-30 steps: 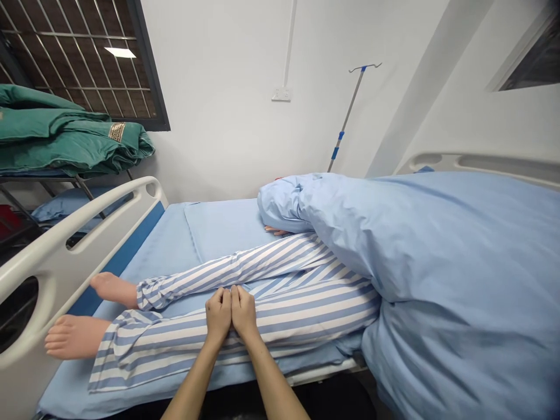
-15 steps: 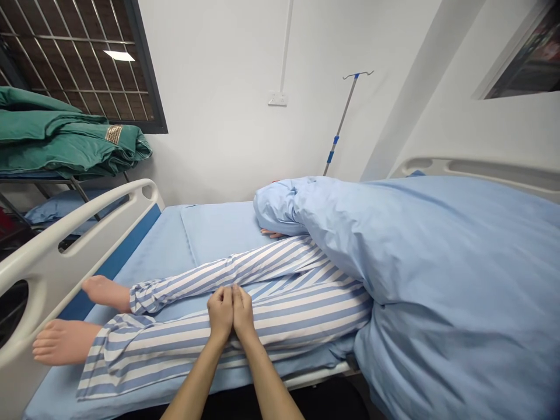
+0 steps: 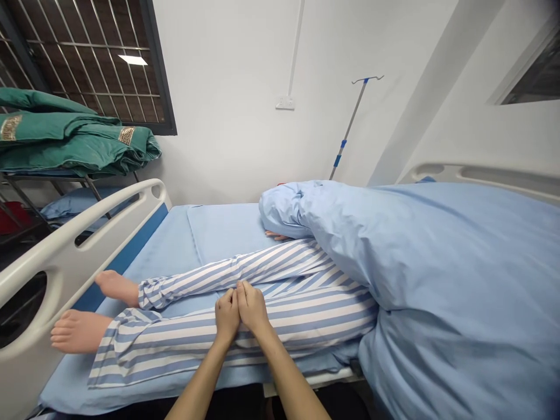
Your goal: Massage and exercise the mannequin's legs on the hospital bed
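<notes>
My left hand and my right hand are both closed, side by side and touching, with nothing visible in them. They are over the near leg of blue-and-white striped trousers; whether they rest on the cloth I cannot tell. The trousers are on a lying figure that looks like a manikin, with a bare near foot and far foot to the left. A folded-back light blue quilt covers the figure's upper part. Some fingers show from under its edge.
The blue-sheeted bed has a pale footboard at left and another end board at far right. An IV pole stands behind it. Green folded bedding lies on a rack below the barred window.
The view has shifted slightly, so the bed appears a little further right. My right hand has moved slightly up and over against my left; both stay closed.
</notes>
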{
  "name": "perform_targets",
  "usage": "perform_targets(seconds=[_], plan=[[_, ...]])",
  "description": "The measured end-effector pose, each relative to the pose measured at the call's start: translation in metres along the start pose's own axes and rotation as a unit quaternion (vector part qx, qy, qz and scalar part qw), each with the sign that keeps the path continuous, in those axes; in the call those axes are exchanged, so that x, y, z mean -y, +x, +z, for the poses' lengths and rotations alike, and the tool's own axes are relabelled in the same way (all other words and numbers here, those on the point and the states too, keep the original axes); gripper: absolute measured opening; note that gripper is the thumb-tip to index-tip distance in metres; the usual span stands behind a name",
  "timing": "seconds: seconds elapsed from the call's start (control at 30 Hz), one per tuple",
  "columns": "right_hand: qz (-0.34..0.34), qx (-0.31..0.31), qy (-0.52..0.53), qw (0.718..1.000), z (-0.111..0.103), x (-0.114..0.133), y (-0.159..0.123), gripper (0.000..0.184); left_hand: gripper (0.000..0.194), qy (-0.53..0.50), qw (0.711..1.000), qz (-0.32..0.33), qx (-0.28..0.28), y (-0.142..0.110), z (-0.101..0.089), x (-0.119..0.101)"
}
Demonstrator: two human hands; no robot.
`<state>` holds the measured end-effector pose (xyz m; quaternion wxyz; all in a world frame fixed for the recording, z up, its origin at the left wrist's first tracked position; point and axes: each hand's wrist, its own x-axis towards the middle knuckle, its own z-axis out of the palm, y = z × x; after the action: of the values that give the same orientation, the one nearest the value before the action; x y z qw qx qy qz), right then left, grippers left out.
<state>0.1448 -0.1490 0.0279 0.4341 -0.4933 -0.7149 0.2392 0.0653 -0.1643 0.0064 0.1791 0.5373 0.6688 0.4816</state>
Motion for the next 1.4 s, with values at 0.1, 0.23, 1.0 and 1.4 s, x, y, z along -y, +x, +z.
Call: perform_targets(seconds=[0.1, 0.23, 1.0, 1.4], plan=[[0.011, 0.000, -0.012, 1.000, -0.004, -0.011, -0.005, 0.036, 0.033, 0.038, 0.999, 0.023, 0.013, -0.002, 0.003, -0.001], [0.036, -0.023, 0.029, 0.999, 0.000, -0.027, -0.010, 0.037, 0.032, 0.064, 0.997, 0.039, 0.030, -0.003, 0.004, -0.004], [0.084, -0.090, 0.199, 0.972, -0.006, -0.028, -0.006, 0.031, 0.033, -0.025, 1.000, -0.011, 0.003, -0.004, 0.034, -0.022], [0.021, -0.042, 0.056, 0.997, -0.032, -0.035, -0.009, 0.036, 0.032, -0.015, 1.000, 0.009, 0.010, -0.006, 0.038, -0.018]])
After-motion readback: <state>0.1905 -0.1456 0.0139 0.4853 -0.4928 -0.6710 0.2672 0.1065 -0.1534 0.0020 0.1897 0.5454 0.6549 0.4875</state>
